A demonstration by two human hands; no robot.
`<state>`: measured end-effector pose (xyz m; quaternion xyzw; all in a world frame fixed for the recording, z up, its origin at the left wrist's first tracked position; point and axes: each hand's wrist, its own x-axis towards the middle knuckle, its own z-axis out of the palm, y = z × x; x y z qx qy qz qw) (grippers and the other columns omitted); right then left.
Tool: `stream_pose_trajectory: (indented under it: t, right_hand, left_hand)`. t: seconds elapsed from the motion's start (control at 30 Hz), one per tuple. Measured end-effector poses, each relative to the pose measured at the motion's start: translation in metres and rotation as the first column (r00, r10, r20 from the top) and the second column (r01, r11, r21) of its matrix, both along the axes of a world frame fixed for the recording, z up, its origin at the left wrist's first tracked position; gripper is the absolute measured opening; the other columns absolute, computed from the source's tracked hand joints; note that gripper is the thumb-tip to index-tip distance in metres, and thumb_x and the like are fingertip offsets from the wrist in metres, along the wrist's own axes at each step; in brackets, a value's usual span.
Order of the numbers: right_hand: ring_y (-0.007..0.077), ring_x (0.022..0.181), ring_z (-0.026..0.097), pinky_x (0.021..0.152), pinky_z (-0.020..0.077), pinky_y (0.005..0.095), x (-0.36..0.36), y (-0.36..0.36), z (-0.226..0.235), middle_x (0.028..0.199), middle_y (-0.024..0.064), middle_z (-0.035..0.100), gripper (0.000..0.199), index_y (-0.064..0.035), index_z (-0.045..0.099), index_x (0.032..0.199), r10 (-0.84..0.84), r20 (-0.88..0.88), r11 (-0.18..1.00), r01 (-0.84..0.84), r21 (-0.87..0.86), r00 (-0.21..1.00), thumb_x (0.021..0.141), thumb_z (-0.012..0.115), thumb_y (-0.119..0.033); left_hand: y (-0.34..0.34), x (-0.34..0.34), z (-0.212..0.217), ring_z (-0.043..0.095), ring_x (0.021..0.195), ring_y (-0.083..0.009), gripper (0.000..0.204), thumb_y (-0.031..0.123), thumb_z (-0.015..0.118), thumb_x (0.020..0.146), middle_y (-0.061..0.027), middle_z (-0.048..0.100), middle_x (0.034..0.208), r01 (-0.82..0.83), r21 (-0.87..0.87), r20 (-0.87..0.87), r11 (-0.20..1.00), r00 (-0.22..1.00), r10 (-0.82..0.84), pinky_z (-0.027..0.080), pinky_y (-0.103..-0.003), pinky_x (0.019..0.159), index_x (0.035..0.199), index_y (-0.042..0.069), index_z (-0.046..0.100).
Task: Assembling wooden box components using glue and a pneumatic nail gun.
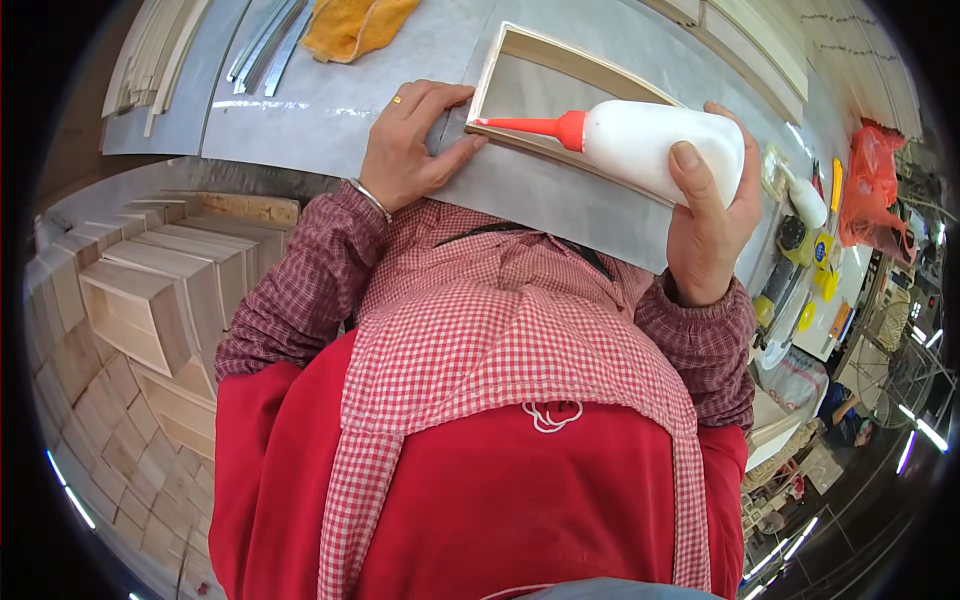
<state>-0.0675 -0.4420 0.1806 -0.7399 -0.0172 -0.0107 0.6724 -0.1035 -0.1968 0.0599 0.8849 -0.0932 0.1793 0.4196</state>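
Observation:
My right hand [712, 205] is wrapped round a white squeeze glue bottle [645, 145] with a red cap and a long red nozzle. The bottle lies nearly level, its nozzle tip pointing left at the near left corner of a shallow rectangular wooden frame [570, 62]. Part of the frame is hidden behind the bottle. My left hand [415, 140] holds the frame's left end, fingertips on the short side and thumb by the near corner. The frame rests on a grey metal-like tabletop [300, 135].
An orange cloth [355, 28] and thin strips [272, 45] lie at the far left, beside wooden slats [150, 60]. Long boards [755, 60] lie at the far right. Another white bottle [806, 200] and a red plastic bag [872, 185] are to the right. Wooden boxes [140, 310] are stacked on the left.

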Motion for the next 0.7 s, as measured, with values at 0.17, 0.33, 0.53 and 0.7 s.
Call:
stream_pose_trajectory:
  t: [0.17,0.33,0.53,0.7]
  right_hand:
    - [0.0236,0.097,0.052,0.086,0.0431,0.0302,-0.005,-0.005,0.005,0.113,0.0150,0.051,0.054,-0.0004,0.047,0.124,-0.014,-0.031,0.996,0.011,-0.087,0.999,0.078,0.068,-0.017]
    - [0.0227,0.096,0.052,0.086,0.0437,0.0297,-0.010,-0.030,0.008,0.113,0.0142,0.050,0.052,-0.0012,0.047,0.124,-0.071,-0.010,0.986,0.069,-0.153,0.997,0.079,0.068,-0.016]
    - [0.0220,0.097,0.052,0.085,0.0445,0.0293,-0.024,-0.072,0.010,0.113,0.0138,0.051,0.050,-0.0011,0.047,0.124,-0.168,0.017,0.973,0.169,-0.155,0.986,0.080,0.068,-0.015]
    - [0.0216,0.098,0.053,0.085,0.0449,0.0292,-0.038,-0.109,0.012,0.114,0.0140,0.052,0.048,-0.0009,0.047,0.124,-0.272,0.045,0.950,0.275,-0.148,0.961,0.082,0.067,-0.013]
  left_hand:
    - [0.000,0.000,-0.001,0.056,0.089,-0.0205,0.042,0.019,0.073,0.073,-0.0057,0.060,0.102,-0.001,0.003,-0.005,1.000,1.000,0.001,0.047,-0.028,0.078,0.111,0.008,0.060]
    - [0.001,-0.001,-0.001,0.056,0.090,-0.0205,0.042,0.020,0.073,0.074,-0.0059,0.059,0.102,0.003,-0.020,-0.014,1.000,1.000,-0.003,0.047,-0.028,0.078,0.112,0.008,0.060]
    - [0.001,0.001,-0.001,0.056,0.090,-0.0210,0.041,0.019,0.073,0.074,-0.0070,0.059,0.102,0.035,0.007,-0.014,0.999,0.999,-0.035,0.047,-0.029,0.079,0.111,0.006,0.060]
    - [-0.001,0.000,0.003,0.056,0.088,-0.0215,0.041,0.016,0.073,0.074,-0.0089,0.059,0.101,0.039,-0.021,-0.057,0.999,0.998,-0.040,0.047,-0.029,0.078,0.110,0.004,0.059]
